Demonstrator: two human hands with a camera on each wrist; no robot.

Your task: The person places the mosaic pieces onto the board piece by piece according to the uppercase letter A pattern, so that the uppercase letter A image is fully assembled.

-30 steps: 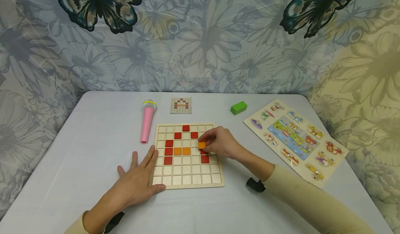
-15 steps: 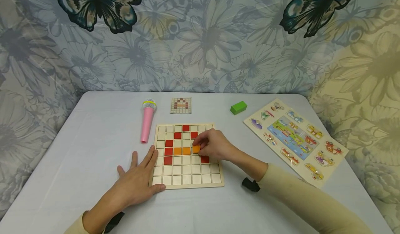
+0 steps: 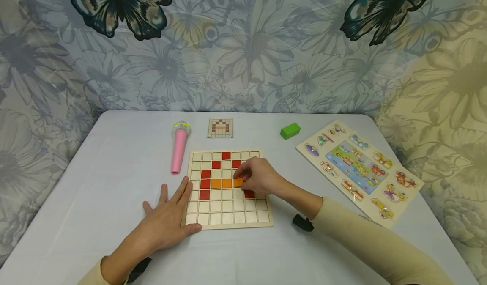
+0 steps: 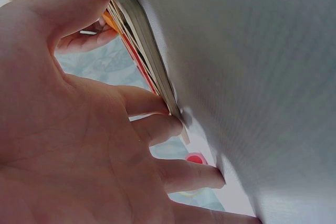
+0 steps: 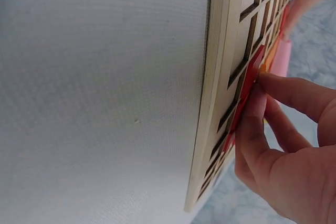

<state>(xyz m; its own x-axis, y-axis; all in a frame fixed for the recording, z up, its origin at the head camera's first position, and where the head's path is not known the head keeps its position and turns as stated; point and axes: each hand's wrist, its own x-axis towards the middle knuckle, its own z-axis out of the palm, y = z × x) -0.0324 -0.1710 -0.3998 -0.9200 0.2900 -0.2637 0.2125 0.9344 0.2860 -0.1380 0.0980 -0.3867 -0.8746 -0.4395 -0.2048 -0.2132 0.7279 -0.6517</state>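
Observation:
A square wooden grid board (image 3: pixel 243 226) lies in front of me in the head view. Several red tiles (image 3: pixel 204 195) form a peaked outline in its cells, with two orange tiles (image 3: pixel 221 184) side by side between them. My right hand (image 3: pixel 262 177) pinches a third orange tile (image 3: pixel 238 182) at the cell right of those two; the right wrist view shows its fingertips down at the grid, largely hiding that tile. With fingers spread straight, my left hand (image 3: pixel 167 221) rests at the board's left edge, its thumb on the near left corner.
A pink toy microphone (image 3: pixel 179 147) lies left of the board. Behind the board is a small pattern card (image 3: pixel 220 128), and a green block (image 3: pixel 290 131) sits farther right. A picture puzzle board (image 3: pixel 359 171) occupies the table's right side.
My right hand has moved left and slightly down with the orange tile, from over the right red column to the cell beside the other orange tiles. The left hand has stayed still.

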